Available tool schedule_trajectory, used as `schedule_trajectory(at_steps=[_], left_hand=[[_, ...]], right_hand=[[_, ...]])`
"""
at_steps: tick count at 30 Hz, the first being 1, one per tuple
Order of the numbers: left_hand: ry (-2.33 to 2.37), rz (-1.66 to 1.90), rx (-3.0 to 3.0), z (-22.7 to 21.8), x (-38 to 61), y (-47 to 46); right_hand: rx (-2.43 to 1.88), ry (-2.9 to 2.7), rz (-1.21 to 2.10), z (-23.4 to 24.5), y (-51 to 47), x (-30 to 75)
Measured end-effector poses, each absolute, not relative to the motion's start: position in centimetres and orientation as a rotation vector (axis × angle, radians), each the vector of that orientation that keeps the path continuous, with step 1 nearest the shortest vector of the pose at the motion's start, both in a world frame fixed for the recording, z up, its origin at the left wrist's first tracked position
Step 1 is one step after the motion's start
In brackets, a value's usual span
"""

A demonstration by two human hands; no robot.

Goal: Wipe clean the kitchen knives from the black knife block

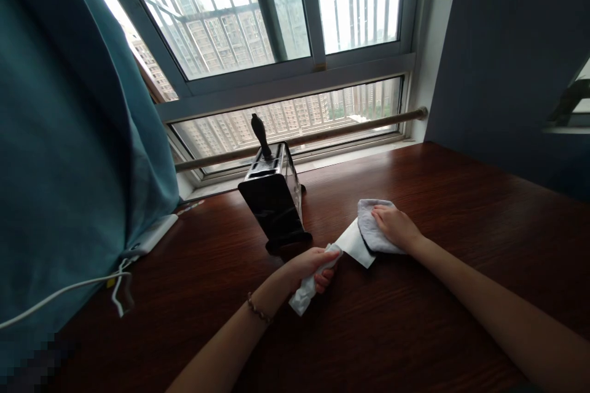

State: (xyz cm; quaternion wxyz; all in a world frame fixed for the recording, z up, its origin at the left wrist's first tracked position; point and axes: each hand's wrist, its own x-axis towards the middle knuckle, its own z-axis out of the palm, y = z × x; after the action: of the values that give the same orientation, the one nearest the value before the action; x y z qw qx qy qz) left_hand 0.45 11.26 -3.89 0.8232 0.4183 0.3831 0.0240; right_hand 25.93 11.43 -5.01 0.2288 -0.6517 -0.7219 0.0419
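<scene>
My left hand (313,264) is closed round the crumpled white end of a flat white blade-like object (354,244) that lies on the dark wooden table (415,319). A beaded bracelet sits on that wrist. My right hand (394,225) rests on top of a grey cloth (369,221), fingers curled down onto it. The cloth covers the far end of the white object. Both hands are just in front of a black knife block (275,209).
One dark handle (260,132) sticks up out of the knife block. A teal curtain (69,166) hangs at the left, with a white power strip (152,234) and white cable (69,288) below it. A wooden rail (345,129) runs along the window behind.
</scene>
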Motion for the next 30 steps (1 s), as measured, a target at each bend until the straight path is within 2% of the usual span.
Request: schedule_trajectory(at_steps=[3,8,10,13,21,24,30], left_hand=[[0.829,0.055,0.895,-3.7,0.5,11.1],[0.830,0.051,0.883,-3.3,0.5,10.9],[0.822,0.049,0.886,-3.3,0.4,11.0],[0.810,0.045,0.891,-3.5,0.3,11.1],[0.795,0.061,0.900,-3.6,0.3,11.0],[0.791,0.077,0.900,-3.6,0.3,11.0],[0.793,0.085,0.899,-3.4,0.2,10.8]], right_hand=[[-1.689,-2.051,0.150,-4.9,11.4,26.0],[-1.059,-2.278,0.432,-4.6,10.0,23.5],[-0.954,-2.300,0.497,-4.5,9.5,22.7],[-1.075,-2.254,0.443,-4.7,9.7,22.7],[-1.770,-1.984,0.101,-5.3,11.6,26.4],[-1.688,-2.042,0.112,-5.1,11.4,26.1],[-1.048,-2.296,0.430,-4.5,9.5,22.8]])
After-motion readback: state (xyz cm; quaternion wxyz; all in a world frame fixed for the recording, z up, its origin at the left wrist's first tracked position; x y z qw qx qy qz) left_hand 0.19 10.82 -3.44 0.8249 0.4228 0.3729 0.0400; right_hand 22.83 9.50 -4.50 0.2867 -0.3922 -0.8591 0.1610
